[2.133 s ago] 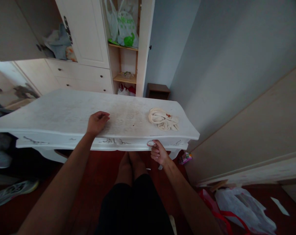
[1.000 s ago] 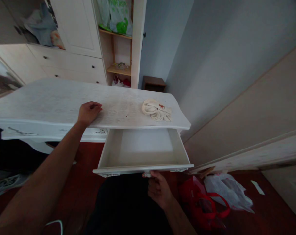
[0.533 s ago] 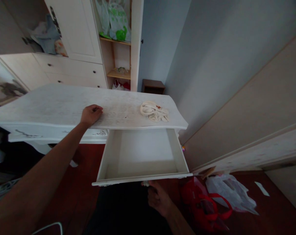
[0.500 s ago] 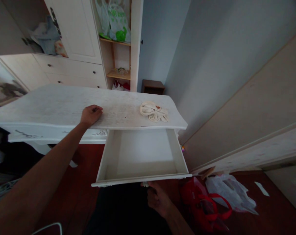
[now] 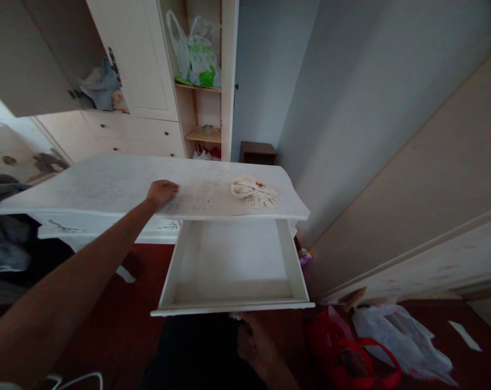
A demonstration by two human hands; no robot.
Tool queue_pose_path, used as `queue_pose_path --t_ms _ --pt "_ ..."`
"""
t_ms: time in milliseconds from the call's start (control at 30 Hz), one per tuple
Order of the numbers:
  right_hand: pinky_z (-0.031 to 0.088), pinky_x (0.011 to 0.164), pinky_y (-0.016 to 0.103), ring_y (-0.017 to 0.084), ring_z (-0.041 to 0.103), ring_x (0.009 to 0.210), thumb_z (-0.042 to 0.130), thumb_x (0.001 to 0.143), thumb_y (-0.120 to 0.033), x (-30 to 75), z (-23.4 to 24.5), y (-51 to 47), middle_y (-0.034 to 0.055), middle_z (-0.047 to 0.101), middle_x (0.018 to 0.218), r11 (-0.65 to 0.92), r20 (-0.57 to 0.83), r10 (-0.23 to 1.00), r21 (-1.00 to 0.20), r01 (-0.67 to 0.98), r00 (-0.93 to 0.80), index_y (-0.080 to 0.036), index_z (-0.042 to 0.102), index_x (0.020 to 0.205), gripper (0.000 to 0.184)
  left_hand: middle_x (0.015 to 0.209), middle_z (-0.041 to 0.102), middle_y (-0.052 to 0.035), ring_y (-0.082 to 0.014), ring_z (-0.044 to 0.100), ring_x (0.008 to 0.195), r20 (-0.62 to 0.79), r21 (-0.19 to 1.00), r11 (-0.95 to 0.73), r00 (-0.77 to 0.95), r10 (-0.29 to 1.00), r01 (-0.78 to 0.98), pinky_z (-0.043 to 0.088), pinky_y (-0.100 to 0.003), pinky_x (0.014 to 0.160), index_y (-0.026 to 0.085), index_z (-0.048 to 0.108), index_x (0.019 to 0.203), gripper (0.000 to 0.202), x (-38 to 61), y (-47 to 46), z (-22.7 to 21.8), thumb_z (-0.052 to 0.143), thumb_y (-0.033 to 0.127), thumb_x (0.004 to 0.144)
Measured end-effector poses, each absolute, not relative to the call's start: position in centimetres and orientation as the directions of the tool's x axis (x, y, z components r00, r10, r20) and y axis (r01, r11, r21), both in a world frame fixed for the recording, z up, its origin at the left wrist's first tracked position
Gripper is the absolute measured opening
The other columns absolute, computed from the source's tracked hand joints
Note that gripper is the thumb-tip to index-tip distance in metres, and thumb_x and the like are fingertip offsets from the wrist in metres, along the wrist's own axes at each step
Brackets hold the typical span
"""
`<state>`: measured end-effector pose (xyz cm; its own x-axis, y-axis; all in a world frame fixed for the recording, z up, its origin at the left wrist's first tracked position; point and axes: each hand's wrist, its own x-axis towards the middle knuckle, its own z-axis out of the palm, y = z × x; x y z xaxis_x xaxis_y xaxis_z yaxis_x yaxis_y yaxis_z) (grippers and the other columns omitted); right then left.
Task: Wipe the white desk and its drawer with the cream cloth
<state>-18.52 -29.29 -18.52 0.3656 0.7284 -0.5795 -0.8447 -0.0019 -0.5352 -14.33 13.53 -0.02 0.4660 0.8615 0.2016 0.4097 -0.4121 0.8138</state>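
Note:
My left hand [image 5: 162, 193] rests on the worn white top of a desk [image 5: 111, 179], its fingers curled in with nothing visible in them. A cream cloth [image 5: 253, 192] with a small brown-red motif lies crumpled on the desktop, to the right of that hand. Below it, a white drawer [image 5: 233, 265] is pulled out, its bare bottom showing. My right hand [image 5: 257, 344] is closed on the small light knob [image 5: 234, 315] at the middle of the drawer front. Some of its fingers are hidden in shadow below the front.
Beyond the desk stands a white wardrobe [image 5: 137, 70] beside shelves holding a plastic bag [image 5: 202, 59]. A brown box-like cabinet [image 5: 258, 153] sits by the wall. On the red-brown floor at right lie a red bag [image 5: 330, 346] and a white plastic bag [image 5: 400, 338].
The view has shifted a little, so the room sits lower in the picture. The drawer remains pulled out. Both hands keep their places on desktop and knob.

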Motion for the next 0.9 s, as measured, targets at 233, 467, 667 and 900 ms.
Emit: queue_pose_path --t_ms 233,467,667,900 --pt "0.01 0.044 0.023 0.003 0.021 0.038 0.079 0.068 -0.056 -18.0 -19.5 -29.4 -0.0124 0.03 0.042 -0.048 -0.594 0.711 -0.576 -0.816 0.377 -0.016 0.066 0.082 0.044 0.098 0.071 -0.0099 -0.0166 0.066 0.082 0.351 0.834 -0.542 0.656 0.668 0.106 0.053 -0.029 0.074 0.013 0.064 0.105 0.032 -6.0 7.1 3.2 0.056 0.033 0.081" --pt "0.009 0.041 0.023 0.005 0.024 0.036 0.075 0.07 -0.063 -18.4 -21.0 -29.1 -0.0099 0.03 0.04 -0.096 -0.633 0.676 -0.583 -0.807 0.377 -0.021 0.065 0.076 0.043 0.159 0.031 -0.0203 -0.0444 0.027 0.144 0.21 0.346 -0.913 0.93 0.301 0.217 0.031 -0.059 0.111 0.022 0.036 0.15 0.106 1.3 -1.2 3.8 0.073 0.07 0.064" --pt "0.008 0.039 0.023 0.005 0.022 0.035 0.078 0.061 -0.066 -19.2 -19.5 -28.5 -0.0106 0.031 0.04 -0.05 -0.672 0.639 -0.524 -0.851 0.376 -0.021 0.063 0.077 0.05 0.135 0.056 -0.0139 -0.0353 0.057 0.12 0.151 0.15 -0.95 0.943 0.296 0.274 0.047 -0.046 0.096 0.027 0.05 0.14 0.069 1.1 -3.5 2.1 0.065 0.053 0.078" --pt "0.009 0.04 0.023 0.003 0.017 0.037 0.083 0.058 -0.06 -18.8 -18.5 -28.7 -0.0133 0.027 0.038 0.007 -0.603 0.708 -0.513 -0.859 0.366 -0.019 0.062 0.073 0.049 0.125 0.061 -0.0135 -0.0305 0.062 0.107 0.313 0.071 -0.979 0.928 0.204 0.191 0.051 -0.041 0.086 0.023 0.056 0.129 0.057 -8.5 -5.3 -0.4 0.063 0.051 0.079"
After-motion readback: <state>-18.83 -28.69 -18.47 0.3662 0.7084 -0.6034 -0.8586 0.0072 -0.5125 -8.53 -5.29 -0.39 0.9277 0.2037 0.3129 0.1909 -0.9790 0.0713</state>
